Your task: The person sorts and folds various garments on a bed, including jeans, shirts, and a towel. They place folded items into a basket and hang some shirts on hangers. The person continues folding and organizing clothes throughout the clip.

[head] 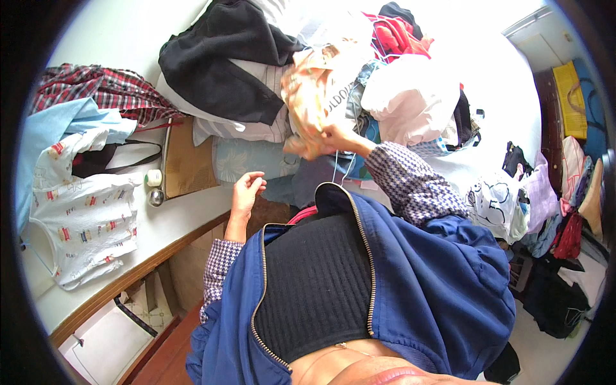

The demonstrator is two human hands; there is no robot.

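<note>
My right hand [340, 139] grips the lower part of an orange and cream patterned garment [310, 91], which is blurred and hangs over the clothes pile. Fingers curled and parted, my left hand [249, 188] is raised below and left of that garment with nothing in it. Behind lie a black long-sleeved garment [221, 53], a white garment [409, 96] and a red garment [397, 36] with hangers by it. A light blue floral cloth [255, 156] lies between my left hand and the black garment.
On the left lie a printed white child's top [91, 211], a red plaid garment [106, 89] and a cardboard piece [190, 156]. A metal ball [155, 197] sits at its edge. A wooden table edge [139, 274] runs below. Bags and clothes, including a purple cloth [540, 192], crowd the right.
</note>
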